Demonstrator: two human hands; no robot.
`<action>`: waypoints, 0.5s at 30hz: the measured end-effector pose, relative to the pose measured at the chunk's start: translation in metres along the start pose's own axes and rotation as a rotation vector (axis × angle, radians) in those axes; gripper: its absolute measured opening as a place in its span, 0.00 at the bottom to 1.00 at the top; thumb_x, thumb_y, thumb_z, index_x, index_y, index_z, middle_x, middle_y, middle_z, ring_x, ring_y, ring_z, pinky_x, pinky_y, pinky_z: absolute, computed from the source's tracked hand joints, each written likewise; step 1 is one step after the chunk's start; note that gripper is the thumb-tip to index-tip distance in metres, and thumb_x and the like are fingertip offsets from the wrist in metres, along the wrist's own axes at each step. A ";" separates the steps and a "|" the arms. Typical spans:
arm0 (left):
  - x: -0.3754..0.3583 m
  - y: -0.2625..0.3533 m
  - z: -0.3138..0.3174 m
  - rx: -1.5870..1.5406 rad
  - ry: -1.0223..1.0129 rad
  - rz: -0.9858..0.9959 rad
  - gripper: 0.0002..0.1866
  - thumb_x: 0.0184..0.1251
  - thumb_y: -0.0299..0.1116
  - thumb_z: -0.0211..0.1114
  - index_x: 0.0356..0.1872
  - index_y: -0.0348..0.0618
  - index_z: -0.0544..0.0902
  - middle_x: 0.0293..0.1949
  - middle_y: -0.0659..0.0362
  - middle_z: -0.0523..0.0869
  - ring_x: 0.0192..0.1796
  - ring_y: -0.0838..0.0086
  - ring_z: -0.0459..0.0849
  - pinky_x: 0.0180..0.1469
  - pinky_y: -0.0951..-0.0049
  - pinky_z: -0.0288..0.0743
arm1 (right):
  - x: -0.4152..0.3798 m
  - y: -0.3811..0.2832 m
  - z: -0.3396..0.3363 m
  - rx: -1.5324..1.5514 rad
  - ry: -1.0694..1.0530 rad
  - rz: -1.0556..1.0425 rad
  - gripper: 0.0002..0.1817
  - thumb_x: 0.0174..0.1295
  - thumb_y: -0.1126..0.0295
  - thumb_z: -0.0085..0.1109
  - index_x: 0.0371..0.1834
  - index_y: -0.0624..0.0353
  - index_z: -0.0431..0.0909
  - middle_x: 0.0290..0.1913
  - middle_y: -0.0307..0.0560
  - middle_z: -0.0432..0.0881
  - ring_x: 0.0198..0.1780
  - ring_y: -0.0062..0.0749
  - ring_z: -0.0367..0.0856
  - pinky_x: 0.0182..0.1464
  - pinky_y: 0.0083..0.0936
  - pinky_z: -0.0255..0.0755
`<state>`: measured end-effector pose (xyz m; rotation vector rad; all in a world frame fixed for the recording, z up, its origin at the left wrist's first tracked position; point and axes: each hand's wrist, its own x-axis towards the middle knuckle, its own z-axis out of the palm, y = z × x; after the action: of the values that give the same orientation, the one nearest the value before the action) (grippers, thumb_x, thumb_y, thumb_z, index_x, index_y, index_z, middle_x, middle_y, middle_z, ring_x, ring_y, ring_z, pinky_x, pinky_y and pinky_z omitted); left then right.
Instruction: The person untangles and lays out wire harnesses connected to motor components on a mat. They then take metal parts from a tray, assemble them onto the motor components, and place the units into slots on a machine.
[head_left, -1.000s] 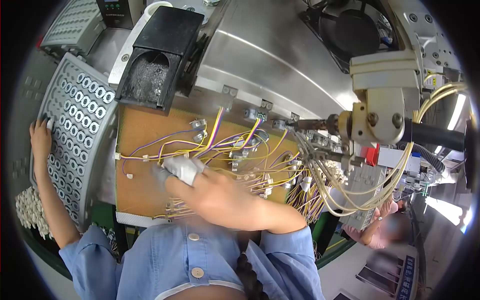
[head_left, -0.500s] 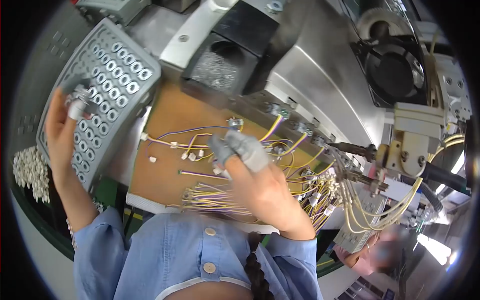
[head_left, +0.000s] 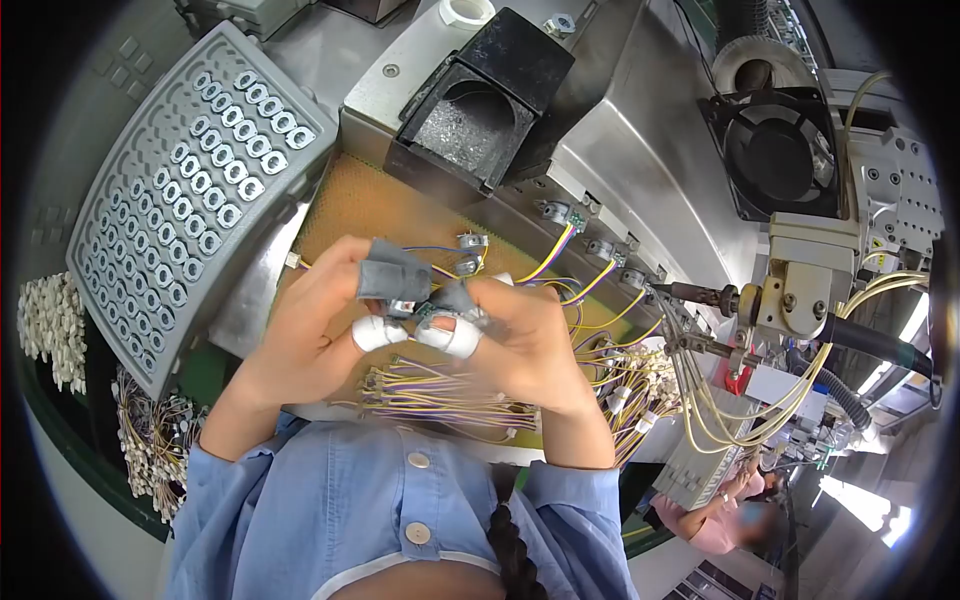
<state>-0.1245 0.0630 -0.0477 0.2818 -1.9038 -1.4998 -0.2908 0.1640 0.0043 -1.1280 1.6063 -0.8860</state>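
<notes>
My left hand (head_left: pixel 315 325) and my right hand (head_left: pixel 525 335) meet over the work board, fingertips close together. Grey covers and white tape wrap several fingertips. Pinched between them is a small metal part (head_left: pixel 403 307) with a bit of green beside it; the fingers hide most of it. Just beyond the fingers lie two small metal components (head_left: pixel 470 242) with thin wires. A bundle of yellow, purple and white wires (head_left: pixel 445 395) with small connectors lies on the board under my hands.
A grey tray (head_left: pixel 120 170) with rows of round metal parts stands left. Behind the brown board (head_left: pixel 345 205) is a black open box (head_left: pixel 470 130) of metal shavings. A soldering-iron-like tool (head_left: pixel 700 295) and cables hang at right. Another person (head_left: pixel 710 520) sits far right.
My left hand has moved right from the tray, carrying a silvery metal part, to the middle. My right hand has shifted slightly right and now meets it.
</notes>
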 end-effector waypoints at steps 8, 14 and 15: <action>-0.010 -0.008 0.010 -0.416 0.166 -0.305 0.18 0.49 0.22 0.66 0.44 0.33 0.76 0.40 0.56 0.77 0.38 0.77 0.76 0.39 0.77 0.70 | 0.008 0.004 -0.007 -0.134 0.002 -0.164 0.12 0.55 0.66 0.61 0.27 0.64 0.72 0.17 0.47 0.70 0.18 0.34 0.66 0.22 0.25 0.61; 0.002 -0.003 -0.006 -0.140 0.003 -0.303 0.16 0.50 0.20 0.65 0.42 0.30 0.77 0.40 0.53 0.77 0.41 0.73 0.77 0.42 0.75 0.71 | 0.009 0.014 -0.007 -0.033 0.012 -0.185 0.11 0.53 0.66 0.64 0.30 0.63 0.77 0.17 0.43 0.71 0.18 0.22 0.65 0.21 0.22 0.61; 0.004 -0.003 -0.006 -0.136 -0.024 -0.286 0.16 0.49 0.20 0.64 0.42 0.29 0.77 0.39 0.53 0.78 0.39 0.74 0.78 0.40 0.75 0.72 | 0.011 0.014 -0.007 -0.024 -0.006 -0.192 0.11 0.53 0.66 0.64 0.30 0.63 0.77 0.17 0.43 0.71 0.18 0.22 0.65 0.21 0.22 0.61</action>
<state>-0.1244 0.0552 -0.0478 0.4925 -1.8271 -1.8181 -0.3020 0.1583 -0.0093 -1.3165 1.5253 -0.9884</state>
